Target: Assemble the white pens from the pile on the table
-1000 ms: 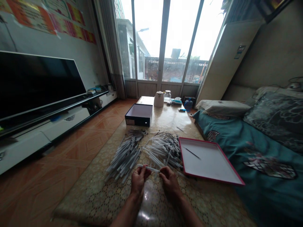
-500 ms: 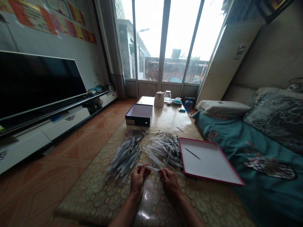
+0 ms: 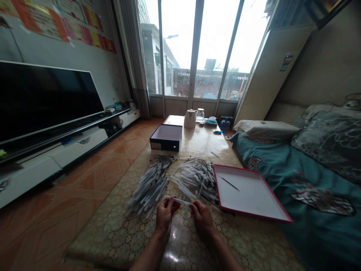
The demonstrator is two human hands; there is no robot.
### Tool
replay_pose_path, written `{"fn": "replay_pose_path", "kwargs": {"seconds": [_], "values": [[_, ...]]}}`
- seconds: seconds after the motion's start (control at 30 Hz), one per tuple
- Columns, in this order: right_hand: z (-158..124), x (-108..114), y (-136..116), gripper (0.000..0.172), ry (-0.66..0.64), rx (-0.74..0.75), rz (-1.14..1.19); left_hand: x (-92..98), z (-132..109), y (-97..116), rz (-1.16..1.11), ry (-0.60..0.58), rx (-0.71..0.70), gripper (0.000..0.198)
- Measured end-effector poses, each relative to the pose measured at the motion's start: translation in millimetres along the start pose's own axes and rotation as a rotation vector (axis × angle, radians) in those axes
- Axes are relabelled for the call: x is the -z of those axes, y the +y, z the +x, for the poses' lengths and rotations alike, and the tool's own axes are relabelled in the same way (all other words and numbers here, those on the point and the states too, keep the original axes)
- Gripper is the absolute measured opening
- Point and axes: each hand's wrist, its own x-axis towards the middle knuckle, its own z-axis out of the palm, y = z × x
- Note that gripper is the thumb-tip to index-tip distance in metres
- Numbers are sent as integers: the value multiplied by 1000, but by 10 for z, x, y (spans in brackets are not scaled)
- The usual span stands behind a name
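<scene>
Between my hands a slim whitish pen (image 3: 182, 201) lies nearly level, just above the table's near part. My left hand (image 3: 164, 213) pinches it toward its left end, thumb against fingers. At the other end the closed fingers of my right hand (image 3: 201, 215) grip it; its tip there is hidden. Beyond my left hand lies a pile of greyish pens (image 3: 149, 188) with dark ends. A looser pile of white and dark pen parts (image 3: 194, 175) spreads ahead of my right hand.
A shallow red-rimmed box lid (image 3: 251, 194) with a thin dark refill (image 3: 229, 183) in it lies at right. A dark open box (image 3: 165, 145) stands past the piles. Farther back are a kettle (image 3: 190, 119) and a glass jar (image 3: 200, 115). A sofa (image 3: 282, 169) borders the right.
</scene>
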Motion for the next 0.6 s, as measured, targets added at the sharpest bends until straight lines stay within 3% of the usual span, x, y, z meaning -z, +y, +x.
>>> {"fn": "replay_pose_path", "kwargs": {"seconds": [0.07, 0.27, 0.43, 0.6], "values": [[2, 9, -3, 32, 2, -2, 6, -8, -6, 7, 2, 2, -2, 27], [11, 18, -3, 43, -44, -1, 1, -7, -8, 9, -20, -6, -16, 25], [13, 23, -7, 25, -41, 5, 36, 3, -8, 2, -15, -25, -17, 25], [16, 33, -2, 36, -66, -20, 57, 3, -12, 4, -22, -29, -18, 26]]}}
